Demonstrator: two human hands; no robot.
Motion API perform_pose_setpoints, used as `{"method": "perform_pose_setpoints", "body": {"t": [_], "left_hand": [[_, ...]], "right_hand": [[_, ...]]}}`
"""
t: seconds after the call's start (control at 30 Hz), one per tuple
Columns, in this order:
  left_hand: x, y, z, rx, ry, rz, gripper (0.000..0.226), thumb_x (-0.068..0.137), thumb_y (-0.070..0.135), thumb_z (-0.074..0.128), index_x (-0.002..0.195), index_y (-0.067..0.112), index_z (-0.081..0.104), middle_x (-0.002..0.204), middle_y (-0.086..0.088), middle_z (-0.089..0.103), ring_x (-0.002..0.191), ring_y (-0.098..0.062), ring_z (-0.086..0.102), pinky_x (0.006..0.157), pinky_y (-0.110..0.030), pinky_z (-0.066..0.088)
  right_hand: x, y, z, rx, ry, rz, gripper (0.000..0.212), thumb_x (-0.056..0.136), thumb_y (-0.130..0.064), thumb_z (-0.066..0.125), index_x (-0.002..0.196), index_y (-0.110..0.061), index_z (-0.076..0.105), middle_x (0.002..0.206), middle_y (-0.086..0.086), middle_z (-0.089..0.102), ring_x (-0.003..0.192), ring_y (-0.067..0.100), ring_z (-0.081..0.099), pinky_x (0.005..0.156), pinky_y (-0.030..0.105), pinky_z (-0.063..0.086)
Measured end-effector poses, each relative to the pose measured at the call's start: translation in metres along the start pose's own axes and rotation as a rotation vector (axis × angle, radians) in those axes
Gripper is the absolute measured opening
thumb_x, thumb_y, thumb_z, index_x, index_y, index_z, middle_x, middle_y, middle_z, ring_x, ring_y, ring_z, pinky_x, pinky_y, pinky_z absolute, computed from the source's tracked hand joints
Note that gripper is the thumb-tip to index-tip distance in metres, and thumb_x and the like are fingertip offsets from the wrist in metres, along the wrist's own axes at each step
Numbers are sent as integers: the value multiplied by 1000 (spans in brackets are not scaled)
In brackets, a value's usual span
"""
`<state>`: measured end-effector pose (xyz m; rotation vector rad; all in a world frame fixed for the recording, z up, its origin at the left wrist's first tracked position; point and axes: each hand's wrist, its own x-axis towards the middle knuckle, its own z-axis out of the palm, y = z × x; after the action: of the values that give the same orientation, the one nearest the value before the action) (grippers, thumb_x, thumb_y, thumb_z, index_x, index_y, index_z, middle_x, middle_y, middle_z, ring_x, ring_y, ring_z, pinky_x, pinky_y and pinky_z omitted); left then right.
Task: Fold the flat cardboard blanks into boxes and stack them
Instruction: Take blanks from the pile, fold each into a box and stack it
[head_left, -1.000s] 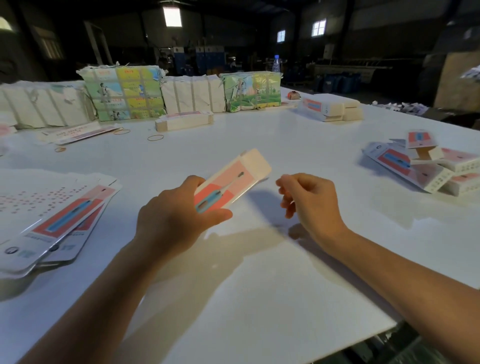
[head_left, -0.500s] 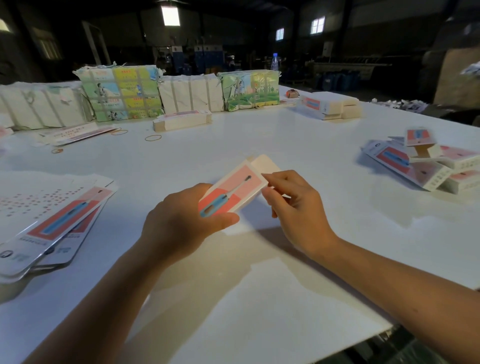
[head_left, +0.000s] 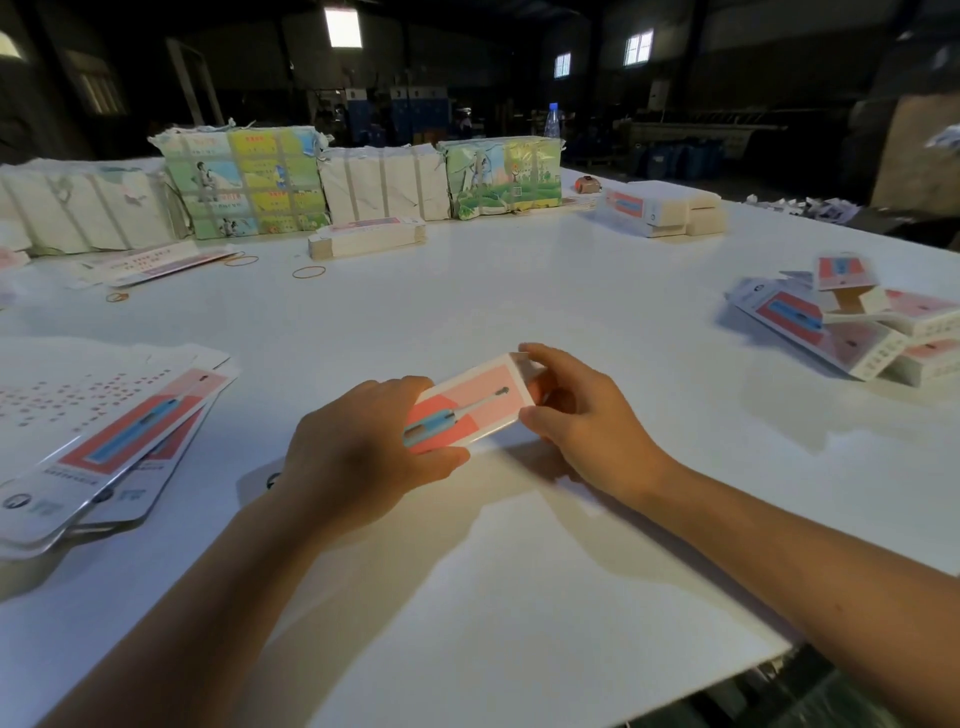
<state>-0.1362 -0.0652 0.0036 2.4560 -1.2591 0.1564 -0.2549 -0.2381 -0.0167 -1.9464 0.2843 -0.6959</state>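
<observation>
Left hand (head_left: 363, 447) grips box (head_left: 470, 402) | right hand (head_left: 582, 410), free a second ago, now pinches far end | end flap probably being closed; stacking remains.

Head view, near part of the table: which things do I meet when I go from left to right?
Flat blanks → left hand → box being folded, held by both hands → right hand → pile of folded boxes by the right edge.
</observation>
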Motion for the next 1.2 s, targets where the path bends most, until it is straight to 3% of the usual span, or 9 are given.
{"method": "perform_pose_setpoints", "body": {"t": [0.3,0.4,0.47,0.57,0.7,0.8,0.9,1.0,1.2], "left_hand": [[0,5,7,-18,54,-2,40,76,64,57,103,38,43,94,17,49,82,-10,53,69,-22,41],[1,6,8,-38,71,-8,39,77,66,53,103,38,44,92,18,50,80,-10,54,66,-22,41],[2,6,6,-90,96,-33,33,79,62,54,101,40,43,88,20,49,73,-7,53,58,-17,37],[1,9,5,-129,97,-59,30,78,61,54,97,42,41,81,23,46,67,0,49,55,-13,32],[-1,14,6,-117,60,-37,32,77,62,55,97,42,41,79,22,46,68,-4,49,56,-11,31],[-2,15,6,-120,66,-36,33,78,61,55,100,40,43,85,21,48,71,-7,51,57,-11,33],[-3,20,9,-96,107,-37,41,78,61,56,107,33,49,89,17,48,77,-12,52,62,-21,40],[-5,23,10,-50,153,-48,43,78,60,57,109,32,48,88,16,46,76,-12,49,66,-23,37],[-8,21,11,9,195,-45,51,76,62,56,116,31,47,99,12,55,80,-12,46,66,-24,36]], "right_hand": [[-3,-4,3,5,-16,-112,57,81,11,49,96,-42,62,86,-11,54,68,1,48,65,10,36],[-4,-7,0,-132,95,-147,41,81,-11,58,112,-38,61,95,-14,49,81,-4,49,74,9,36],[-1,-6,-5,-183,246,-86,60,79,-29,68,135,-29,46,117,-10,39,106,2,45,90,19,38],[5,-8,-7,269,198,226,84,78,-15,74,146,-24,25,134,-2,41,113,17,50,84,33,48],[8,-11,-6,854,-107,369,38,75,5,64,112,-4,59,101,14,69,88,28,69,70,38,59],[4,-8,-1,570,25,157,27,85,8,58,105,-10,62,96,7,69,86,21,70,77,34,58],[-7,-8,5,-139,111,-185,29,94,-14,48,122,-13,58,86,-6,64,76,3,60,75,16,50],[-11,-5,7,-435,65,-251,42,100,-22,40,141,-14,42,95,1,63,79,12,54,75,28,51],[-3,-18,1,470,66,178,23,96,-20,51,94,-20,74,93,7,73,92,25,67,84,34,57]]}}
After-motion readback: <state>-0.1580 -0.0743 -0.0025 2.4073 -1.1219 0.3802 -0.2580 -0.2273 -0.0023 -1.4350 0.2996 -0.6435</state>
